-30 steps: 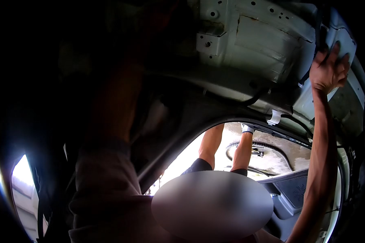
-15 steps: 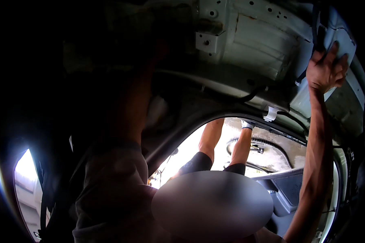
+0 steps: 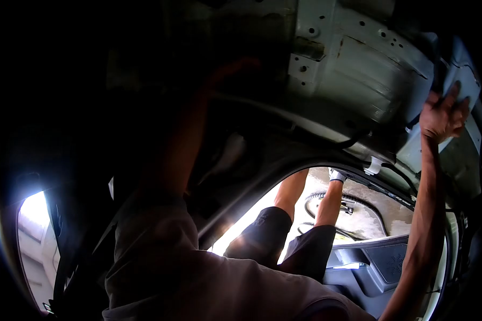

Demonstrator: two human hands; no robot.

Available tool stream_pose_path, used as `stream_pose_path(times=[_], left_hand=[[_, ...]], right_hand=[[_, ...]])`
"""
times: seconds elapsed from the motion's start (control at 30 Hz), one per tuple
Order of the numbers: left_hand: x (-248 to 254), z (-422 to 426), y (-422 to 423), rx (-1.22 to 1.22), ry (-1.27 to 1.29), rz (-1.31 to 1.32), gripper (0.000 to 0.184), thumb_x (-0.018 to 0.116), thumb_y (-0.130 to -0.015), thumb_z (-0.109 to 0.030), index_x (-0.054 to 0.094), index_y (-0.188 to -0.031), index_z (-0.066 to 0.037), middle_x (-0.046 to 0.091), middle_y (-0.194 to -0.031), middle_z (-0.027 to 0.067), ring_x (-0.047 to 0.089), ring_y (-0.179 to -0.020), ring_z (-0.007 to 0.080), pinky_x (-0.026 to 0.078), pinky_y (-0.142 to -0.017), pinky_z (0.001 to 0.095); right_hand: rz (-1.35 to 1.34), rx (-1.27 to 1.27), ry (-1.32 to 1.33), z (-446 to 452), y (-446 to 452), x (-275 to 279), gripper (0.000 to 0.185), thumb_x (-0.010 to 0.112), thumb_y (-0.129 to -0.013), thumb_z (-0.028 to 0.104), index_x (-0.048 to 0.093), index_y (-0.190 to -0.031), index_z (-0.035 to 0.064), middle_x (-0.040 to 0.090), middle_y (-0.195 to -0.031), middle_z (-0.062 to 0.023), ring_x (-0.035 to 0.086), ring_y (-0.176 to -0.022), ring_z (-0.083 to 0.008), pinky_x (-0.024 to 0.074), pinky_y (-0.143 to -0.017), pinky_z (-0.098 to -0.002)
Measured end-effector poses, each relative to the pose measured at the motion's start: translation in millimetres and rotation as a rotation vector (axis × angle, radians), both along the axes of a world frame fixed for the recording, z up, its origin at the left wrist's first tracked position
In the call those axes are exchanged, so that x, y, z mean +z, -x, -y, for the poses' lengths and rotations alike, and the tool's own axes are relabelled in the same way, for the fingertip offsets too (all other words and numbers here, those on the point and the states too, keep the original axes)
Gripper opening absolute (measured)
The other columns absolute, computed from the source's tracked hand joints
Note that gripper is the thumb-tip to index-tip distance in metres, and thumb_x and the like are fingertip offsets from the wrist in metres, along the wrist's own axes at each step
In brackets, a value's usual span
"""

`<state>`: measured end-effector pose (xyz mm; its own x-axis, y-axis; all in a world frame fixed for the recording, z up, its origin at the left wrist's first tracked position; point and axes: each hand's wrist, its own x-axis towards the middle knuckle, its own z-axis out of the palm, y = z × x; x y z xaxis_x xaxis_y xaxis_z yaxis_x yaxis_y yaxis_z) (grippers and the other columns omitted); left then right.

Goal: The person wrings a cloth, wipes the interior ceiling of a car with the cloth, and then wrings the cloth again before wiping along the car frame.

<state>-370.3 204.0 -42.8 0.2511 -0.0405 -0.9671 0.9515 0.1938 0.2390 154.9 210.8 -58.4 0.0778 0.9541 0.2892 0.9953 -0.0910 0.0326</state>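
Note:
My right hand [image 3: 443, 116] is raised at the upper right, with its fingers spread against a pale metal panel [image 3: 468, 80] of a vehicle body. A dark cable or strip [image 3: 441, 64] runs close beside that hand. Nothing shows gripped in it. My left arm reaches up into deep shadow, and my left hand [image 3: 243, 65] is only a faint shape near the bare metal bodywork [image 3: 369, 72]. Its fingers and whatever they touch are lost in the dark. A metal bracket with a hole [image 3: 303, 69] lies to the right of it.
Below the metal runs a dark curved door-opening edge [image 3: 246, 200]. A white clip [image 3: 374, 166] holds a black cable [image 3: 401, 175]. My legs extend out through the opening, where a black corrugated hose [image 3: 377, 211] lies on the ground. A door panel [image 3: 388, 262] stands lower right.
The view has shifted, so the bodywork and opening sit farther right and lower. My left hand now shows faintly, farther right. My right hand keeps its place on the panel.

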Motion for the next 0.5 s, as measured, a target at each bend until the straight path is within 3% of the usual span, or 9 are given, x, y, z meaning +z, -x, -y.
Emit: stream_pose_path(times=[0.13, 0.27, 0.37, 0.5], left_hand=[[34, -12, 29, 0.297, -0.22, -0.012, 0.071, 0.053, -0.1, -0.053, 0.035, -0.158, -0.017, 0.045, -0.153, 0.0221, 0.05, -0.134, 0.0365, 0.039, -0.112, 0.0516], [48, -10, 69, 0.607, -0.907, -0.159, 0.071, 0.053, -0.1, -0.052, 0.033, -0.159, -0.017, 0.043, -0.153, 0.0252, 0.05, -0.133, 0.0384, 0.039, -0.111, 0.0534], [22, 9, 88, 0.316, -1.369, -0.399, 0.071, 0.052, -0.1, -0.05, 0.031, -0.16, -0.018, 0.042, -0.153, 0.0274, 0.05, -0.132, 0.0399, 0.04, -0.11, 0.0548], [-66, 50, 80, -0.661, -1.542, -0.996, 0.071, 0.052, -0.101, -0.048, 0.029, -0.16, -0.018, 0.04, -0.153, 0.0304, 0.05, -0.13, 0.0419, 0.04, -0.109, 0.0566]], right_hand=[[0.013, 0.004, 0.008, 0, -4, -3, 0.066, 0.047, -0.095, 0.064, 0.041, -0.153, 0.0347, 0.035, -0.157, -0.0213, 0.036, -0.144, -0.0384, 0.0342, -0.106, -0.0659], [0.017, 0.0, 0.025, -1, -5, -2, 0.065, 0.045, -0.096, 0.066, 0.044, -0.152, 0.0337, 0.035, -0.156, -0.0226, 0.036, -0.144, -0.0377, 0.0347, -0.104, -0.0664], [0.058, 0.023, 0.022, -1, -4, -1, 0.063, 0.045, -0.097, 0.063, 0.045, -0.151, 0.0328, 0.038, -0.155, -0.0219, 0.039, -0.142, -0.0374, 0.0361, -0.104, -0.0645], [0.085, 0.098, 0.027, 1, -7, 2, 0.063, 0.043, -0.098, 0.061, 0.047, -0.152, 0.0275, 0.041, -0.152, -0.0257, 0.043, -0.139, -0.0403, 0.0385, -0.102, -0.0636]])
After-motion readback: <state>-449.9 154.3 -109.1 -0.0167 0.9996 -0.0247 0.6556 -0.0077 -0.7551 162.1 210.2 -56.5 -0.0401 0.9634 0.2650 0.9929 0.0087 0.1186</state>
